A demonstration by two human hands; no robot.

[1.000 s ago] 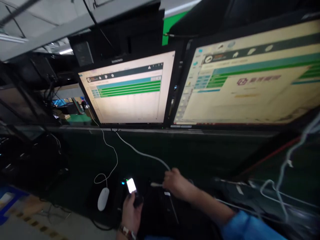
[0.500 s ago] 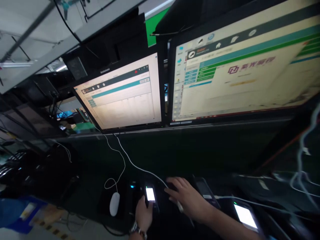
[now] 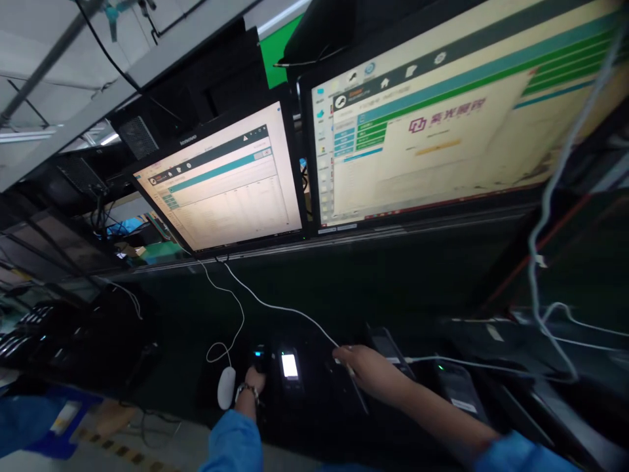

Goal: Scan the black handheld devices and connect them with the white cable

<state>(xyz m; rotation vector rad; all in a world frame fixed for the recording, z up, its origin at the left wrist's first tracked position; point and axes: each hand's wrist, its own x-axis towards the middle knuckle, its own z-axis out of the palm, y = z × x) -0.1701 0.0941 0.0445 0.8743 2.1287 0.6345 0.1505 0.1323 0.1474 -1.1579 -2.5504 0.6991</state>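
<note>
A small black handheld device with a lit white screen [image 3: 289, 366] stands on the dark surface [image 3: 373, 288], its long axis running away from the person, screen end farthest. The left hand [image 3: 254, 379] rests just beside it, grip unclear. The right hand [image 3: 366, 371] pinches one thin white cable [image 3: 275, 305]. Two flat monitors [image 3: 223, 187] glow above; one white mouse [image 3: 227, 387] lies left.

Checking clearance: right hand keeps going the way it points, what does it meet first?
Likely the white cable, which runs right at the right hand; beyond it, the small lit device. Depth is unclear in the dark.
</note>
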